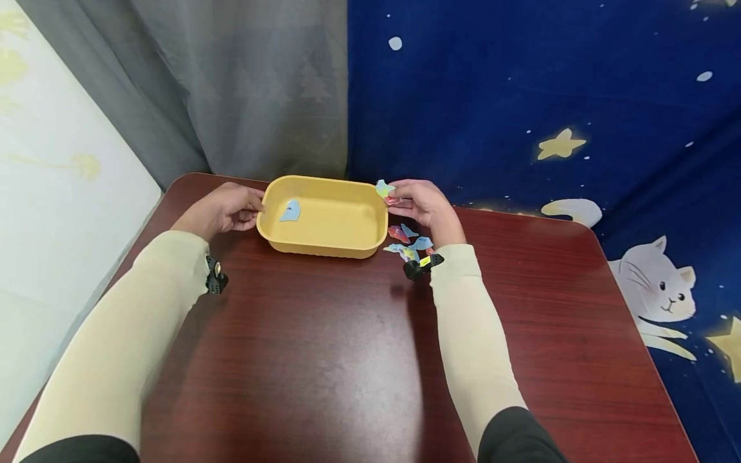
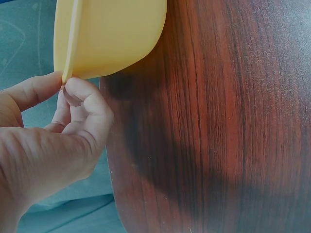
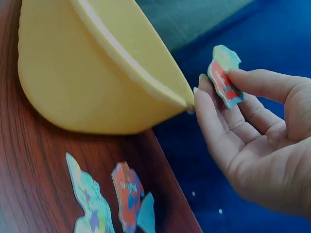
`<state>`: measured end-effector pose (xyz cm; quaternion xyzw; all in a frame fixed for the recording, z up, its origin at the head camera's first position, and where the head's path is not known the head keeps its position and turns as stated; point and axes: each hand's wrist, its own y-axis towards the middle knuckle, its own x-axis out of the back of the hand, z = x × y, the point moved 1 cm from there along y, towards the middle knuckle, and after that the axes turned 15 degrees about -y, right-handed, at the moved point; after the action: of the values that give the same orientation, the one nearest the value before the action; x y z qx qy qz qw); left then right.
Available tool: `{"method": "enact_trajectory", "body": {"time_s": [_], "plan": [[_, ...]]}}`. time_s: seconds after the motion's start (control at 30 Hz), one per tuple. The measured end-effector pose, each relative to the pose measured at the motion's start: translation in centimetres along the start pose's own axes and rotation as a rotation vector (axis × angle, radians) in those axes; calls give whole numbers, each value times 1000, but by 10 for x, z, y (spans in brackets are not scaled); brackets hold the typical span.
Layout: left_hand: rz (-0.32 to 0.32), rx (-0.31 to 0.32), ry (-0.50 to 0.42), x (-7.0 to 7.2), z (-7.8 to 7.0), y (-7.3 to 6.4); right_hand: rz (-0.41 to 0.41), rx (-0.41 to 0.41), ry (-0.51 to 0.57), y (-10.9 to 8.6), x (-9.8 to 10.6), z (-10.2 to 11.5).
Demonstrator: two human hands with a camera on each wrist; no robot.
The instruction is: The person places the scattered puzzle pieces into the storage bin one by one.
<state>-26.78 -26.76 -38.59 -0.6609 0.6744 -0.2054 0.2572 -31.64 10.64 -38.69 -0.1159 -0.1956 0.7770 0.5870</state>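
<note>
A yellow plastic basin (image 1: pixel 324 247) stands at the far edge of the table, with one light-blue jigsaw piece (image 1: pixel 291 211) lying inside near its left end. My left hand (image 1: pixel 228 206) pinches the basin's left rim between thumb and index finger, plain in the left wrist view. Beside the right end, my right hand (image 1: pixel 421 202) pinches a red and pale-green jigsaw piece (image 3: pixel 225 75) between thumb and fingers. Its index fingertip is right at the basin's corner in the right wrist view. Several loose colourful pieces (image 3: pixel 129 194) lie on the table below this hand.
The reddish-brown wooden table (image 1: pixel 324 360) extends toward the viewer. Behind it hang a grey curtain (image 1: pixel 255 90) and a dark blue curtain (image 1: pixel 492 96) with stars and a cat. A white patterned surface (image 1: pixel 58 161) borders the left side.
</note>
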Motion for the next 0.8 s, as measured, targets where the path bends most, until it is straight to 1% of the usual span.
{"method": "enact_trajectory", "body": {"time_s": [0.13, 0.23, 0.4, 0.57, 0.7, 0.8], "plan": [[-4, -2, -1, 0, 0, -1, -5, -5, -67, 2, -12, 5], [-8, -8, 5, -1, -1, -2, -5, -11, -94, 4, -21, 8], [-17, -2, 2, -2, -1, -2, 1, -17, -83, 6, -35, 10], [-10, -2, 2, -3, -1, -2, 12, -8, -57, 9, -48, 11], [-8, -6, 3, -5, -2, -3, 12, -7, -66, 11, -58, 11], [-9, -4, 1, -5, -2, -4, 10, -11, -99, 13, -64, 11]]}}
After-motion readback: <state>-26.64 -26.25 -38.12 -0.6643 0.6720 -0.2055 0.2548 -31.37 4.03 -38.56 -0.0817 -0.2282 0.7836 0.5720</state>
